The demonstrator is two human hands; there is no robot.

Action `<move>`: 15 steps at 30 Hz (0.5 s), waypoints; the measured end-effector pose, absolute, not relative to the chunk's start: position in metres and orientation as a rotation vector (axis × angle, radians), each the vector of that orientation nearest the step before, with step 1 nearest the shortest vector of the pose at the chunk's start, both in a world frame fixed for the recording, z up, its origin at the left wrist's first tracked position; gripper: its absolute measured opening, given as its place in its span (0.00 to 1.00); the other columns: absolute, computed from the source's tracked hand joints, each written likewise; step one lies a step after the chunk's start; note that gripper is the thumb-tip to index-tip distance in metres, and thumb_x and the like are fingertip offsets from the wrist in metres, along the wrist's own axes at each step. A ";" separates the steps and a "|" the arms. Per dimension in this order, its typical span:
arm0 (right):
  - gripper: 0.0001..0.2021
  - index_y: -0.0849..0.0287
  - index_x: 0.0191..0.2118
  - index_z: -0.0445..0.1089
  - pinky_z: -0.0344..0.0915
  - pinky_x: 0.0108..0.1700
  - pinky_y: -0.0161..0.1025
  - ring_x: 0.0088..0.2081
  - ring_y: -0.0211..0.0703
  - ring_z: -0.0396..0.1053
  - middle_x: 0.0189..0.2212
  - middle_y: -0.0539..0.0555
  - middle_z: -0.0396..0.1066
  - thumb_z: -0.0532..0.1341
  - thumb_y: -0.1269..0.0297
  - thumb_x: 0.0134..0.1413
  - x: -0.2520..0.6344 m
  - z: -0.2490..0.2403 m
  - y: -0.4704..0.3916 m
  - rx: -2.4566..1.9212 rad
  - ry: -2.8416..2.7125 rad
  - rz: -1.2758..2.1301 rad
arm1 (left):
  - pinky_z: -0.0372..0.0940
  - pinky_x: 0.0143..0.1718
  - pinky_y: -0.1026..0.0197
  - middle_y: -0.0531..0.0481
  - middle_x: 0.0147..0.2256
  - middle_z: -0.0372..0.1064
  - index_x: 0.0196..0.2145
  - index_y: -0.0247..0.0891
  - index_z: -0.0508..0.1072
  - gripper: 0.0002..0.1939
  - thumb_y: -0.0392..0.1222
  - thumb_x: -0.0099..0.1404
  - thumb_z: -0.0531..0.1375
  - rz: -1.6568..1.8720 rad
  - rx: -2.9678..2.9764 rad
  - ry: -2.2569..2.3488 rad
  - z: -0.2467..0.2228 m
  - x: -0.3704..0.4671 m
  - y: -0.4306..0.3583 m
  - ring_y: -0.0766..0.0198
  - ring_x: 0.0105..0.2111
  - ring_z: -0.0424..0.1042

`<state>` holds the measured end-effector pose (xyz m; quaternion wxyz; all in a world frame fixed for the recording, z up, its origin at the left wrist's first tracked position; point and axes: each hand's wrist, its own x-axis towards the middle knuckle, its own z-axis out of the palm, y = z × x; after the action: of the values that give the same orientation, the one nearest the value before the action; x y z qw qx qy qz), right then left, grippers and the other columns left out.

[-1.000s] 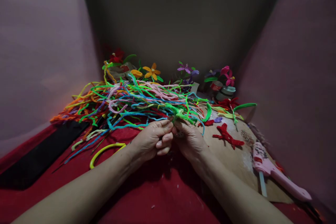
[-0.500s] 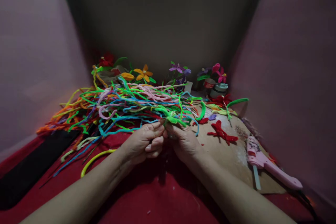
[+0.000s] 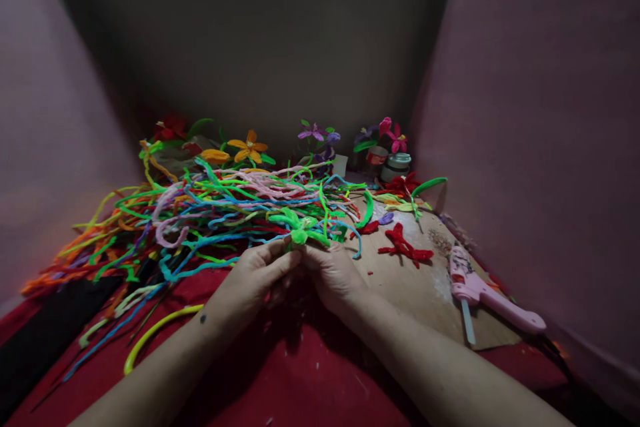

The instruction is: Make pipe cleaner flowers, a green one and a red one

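A green pipe-cleaner flower with spread petals and a paler centre is held between my two hands. My left hand pinches under the flower from the left, its fingers curled. From the other side my right hand grips below the petals, thumb and fingers closed. The fingertips of both hands meet there, and they hide the stem. Just beyond the flower lies a heap of coloured pipe cleaners. A red pipe-cleaner flower shape lies to the right of my right hand.
A pink glue gun with a glue stick lies on a brown board at right. Finished flowers and a small jar stand at the back. A yellow tube and black cloth lie at left on the red cover.
The view has shifted, so the surroundings sit farther left. My left hand has turned, its back now showing more, and the green flower's petals face me more openly.
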<state>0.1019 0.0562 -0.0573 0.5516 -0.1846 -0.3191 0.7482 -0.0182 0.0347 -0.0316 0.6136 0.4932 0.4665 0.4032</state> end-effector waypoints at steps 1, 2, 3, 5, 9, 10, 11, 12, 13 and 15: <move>0.07 0.59 0.27 0.74 0.61 0.27 0.35 0.20 0.34 0.61 0.19 0.46 0.69 0.69 0.67 0.36 0.102 -0.057 0.056 -0.440 -0.761 1.762 | 0.47 0.14 0.71 0.60 0.17 0.55 0.33 0.37 0.69 0.11 0.47 0.56 0.60 0.972 1.189 1.167 -0.030 -0.016 0.033 0.76 0.13 0.50; 0.06 0.59 0.26 0.74 0.61 0.28 0.35 0.20 0.34 0.61 0.19 0.46 0.69 0.68 0.67 0.37 0.102 -0.056 0.056 -0.444 -0.767 1.747 | 0.48 0.14 0.71 0.60 0.17 0.56 0.32 0.37 0.69 0.11 0.47 0.56 0.61 1.018 1.244 1.250 -0.028 -0.014 0.032 0.75 0.14 0.51; 0.05 0.59 0.25 0.74 0.61 0.28 0.34 0.20 0.33 0.61 0.19 0.46 0.69 0.68 0.67 0.37 0.103 -0.055 0.056 -0.444 -0.773 1.728 | 0.49 0.15 0.71 0.59 0.17 0.56 0.30 0.36 0.69 0.10 0.46 0.56 0.61 1.066 1.302 1.318 -0.027 -0.012 0.030 0.75 0.15 0.52; 0.05 0.59 0.25 0.73 0.62 0.30 0.34 0.21 0.33 0.62 0.20 0.45 0.70 0.68 0.68 0.37 0.103 -0.052 0.055 -0.431 -0.781 1.697 | 0.50 0.16 0.71 0.59 0.17 0.56 0.25 0.36 0.68 0.09 0.44 0.56 0.60 1.152 1.426 1.389 -0.026 -0.010 0.027 0.74 0.16 0.53; 0.06 0.59 0.26 0.73 0.63 0.32 0.36 0.23 0.36 0.65 0.21 0.46 0.71 0.68 0.67 0.37 0.103 -0.053 0.054 -0.393 -0.779 1.707 | 0.50 0.17 0.70 0.58 0.16 0.57 0.22 0.37 0.66 0.10 0.43 0.57 0.58 1.194 1.538 1.397 -0.029 -0.010 0.025 0.72 0.17 0.54; 0.06 0.59 0.26 0.73 0.63 0.31 0.36 0.23 0.36 0.65 0.20 0.47 0.71 0.68 0.66 0.38 0.103 -0.054 0.054 -0.385 -0.790 1.731 | 0.50 0.17 0.70 0.58 0.16 0.57 0.22 0.37 0.66 0.11 0.44 0.58 0.57 1.174 1.532 1.392 -0.030 -0.011 0.026 0.72 0.16 0.54; 0.06 0.59 0.26 0.73 0.63 0.30 0.37 0.22 0.37 0.65 0.19 0.47 0.70 0.67 0.64 0.39 0.102 -0.056 0.054 -0.381 -0.805 1.755 | 0.49 0.16 0.70 0.58 0.15 0.58 0.21 0.37 0.66 0.12 0.45 0.58 0.56 1.155 1.518 1.386 -0.031 -0.011 0.026 0.73 0.16 0.54; 0.07 0.60 0.27 0.73 0.63 0.29 0.37 0.21 0.38 0.65 0.18 0.48 0.70 0.67 0.62 0.40 0.102 -0.057 0.054 -0.383 -0.821 1.774 | 0.49 0.16 0.70 0.58 0.15 0.57 0.21 0.37 0.65 0.12 0.46 0.59 0.56 1.136 1.499 1.377 -0.031 -0.012 0.027 0.73 0.15 0.54; 0.09 0.60 0.28 0.73 0.63 0.27 0.37 0.21 0.38 0.65 0.18 0.48 0.70 0.66 0.60 0.41 0.103 -0.058 0.055 -0.391 -0.838 1.784 | 0.48 0.16 0.70 0.58 0.15 0.57 0.21 0.36 0.65 0.14 0.46 0.59 0.56 1.124 1.480 1.367 -0.031 -0.012 0.027 0.73 0.15 0.53; 0.11 0.60 0.29 0.74 0.63 0.26 0.38 0.21 0.39 0.65 0.17 0.49 0.69 0.67 0.58 0.39 0.103 -0.060 0.057 -0.432 -0.862 1.774 | 0.47 0.16 0.70 0.59 0.14 0.55 0.19 0.36 0.63 0.16 0.48 0.59 0.56 1.106 1.440 1.341 -0.031 -0.012 0.028 0.74 0.14 0.51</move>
<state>0.1031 0.0566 -0.0595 0.5323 -0.1812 -0.3614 0.7438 -0.0120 0.0281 -0.0308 0.4279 0.5767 0.5369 0.4428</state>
